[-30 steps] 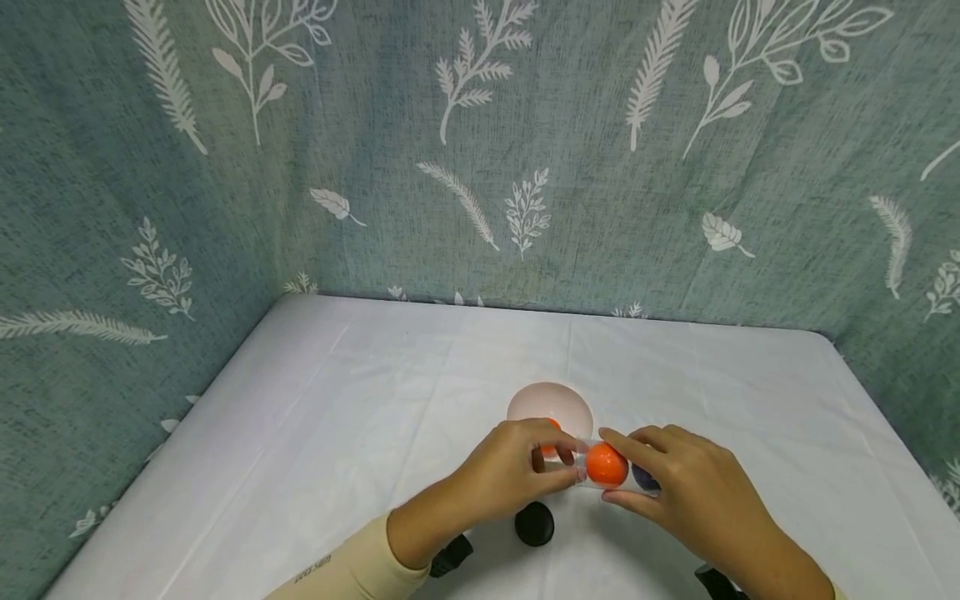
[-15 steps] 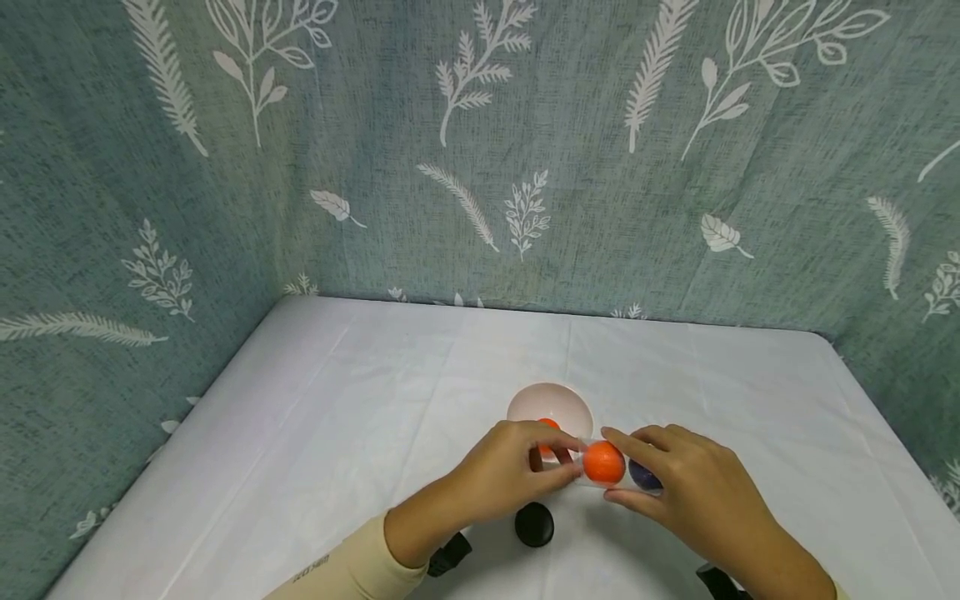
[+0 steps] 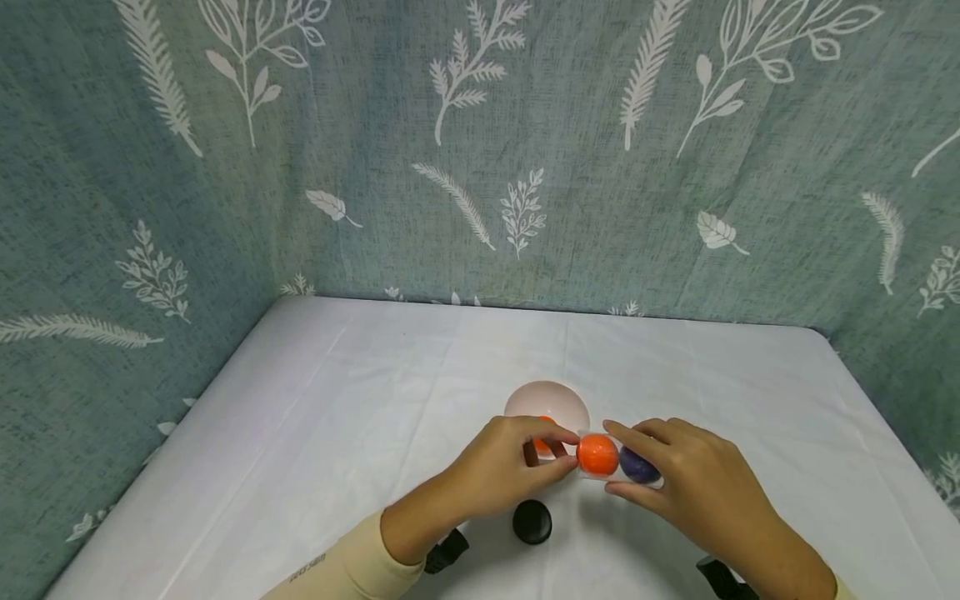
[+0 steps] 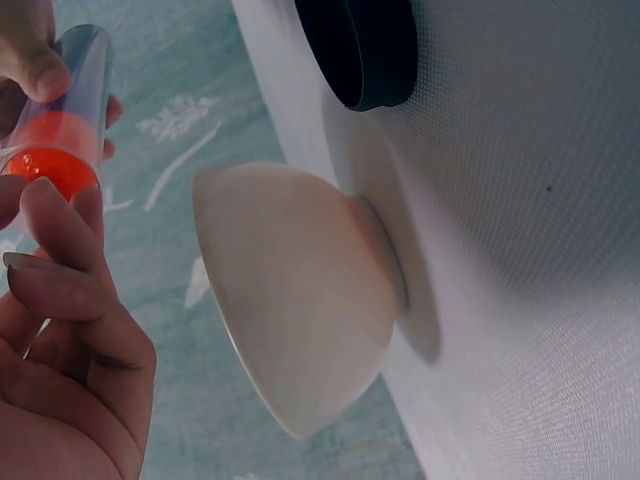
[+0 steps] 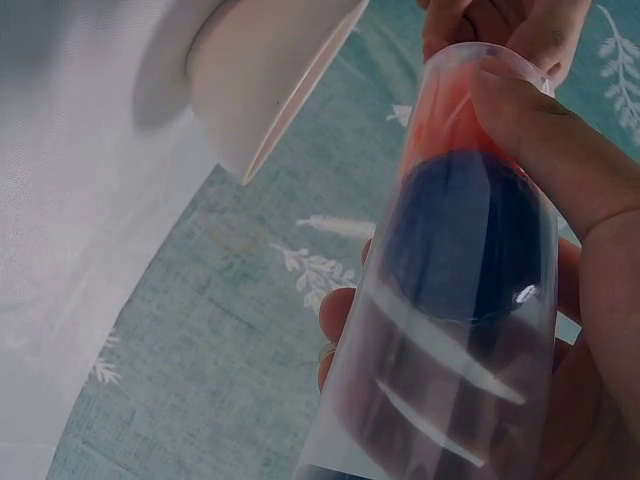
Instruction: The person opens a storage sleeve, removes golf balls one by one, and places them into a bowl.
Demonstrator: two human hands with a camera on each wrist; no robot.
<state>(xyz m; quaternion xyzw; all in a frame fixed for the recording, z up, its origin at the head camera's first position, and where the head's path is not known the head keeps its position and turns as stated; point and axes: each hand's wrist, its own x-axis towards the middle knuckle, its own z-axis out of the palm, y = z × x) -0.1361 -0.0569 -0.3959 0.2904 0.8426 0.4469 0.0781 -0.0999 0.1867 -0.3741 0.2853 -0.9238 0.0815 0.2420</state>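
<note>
Fingers (image 3: 633, 442) of our right hand (image 3: 693, 487) wrap the clear tube (image 3: 622, 465) at lower centre; our left hand (image 3: 498, 471) pinches the orange ball (image 3: 597, 454) at its mouth, before the bowl (image 3: 525, 402).
</note>
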